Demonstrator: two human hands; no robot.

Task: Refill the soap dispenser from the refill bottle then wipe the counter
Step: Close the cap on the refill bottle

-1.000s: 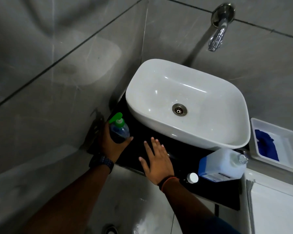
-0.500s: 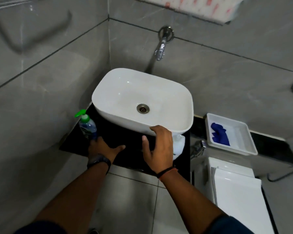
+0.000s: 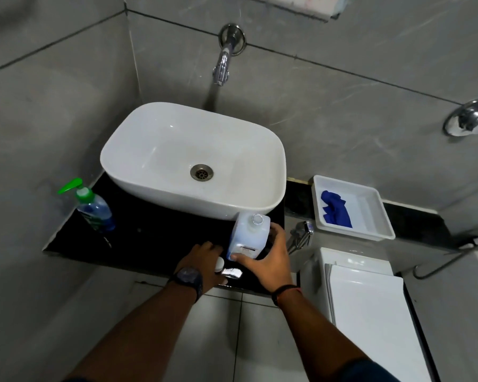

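The soap dispenser (image 3: 95, 209), clear with blue liquid and a green pump, stands alone at the left end of the black counter (image 3: 149, 241). The white refill bottle (image 3: 249, 234) stands uncapped at the counter's right front, below the basin. My right hand (image 3: 271, 257) is wrapped around its lower right side. My left hand (image 3: 204, 261) rests on the counter just left of the bottle, fingers curled over its white cap (image 3: 219, 263). A blue cloth (image 3: 335, 209) lies in a white tray (image 3: 370, 232) on the right ledge.
A white basin (image 3: 193, 161) fills the counter's middle, with a wall tap (image 3: 222, 64) above it. A toilet cistern (image 3: 370, 312) and a chrome spray nozzle (image 3: 301, 232) sit to the right. Grey tiled walls close in at left and back.
My left hand let go of the dispenser and moved right to the cap. My right hand shifted from the basin's front edge onto the refill bottle. The camera view pulled back.
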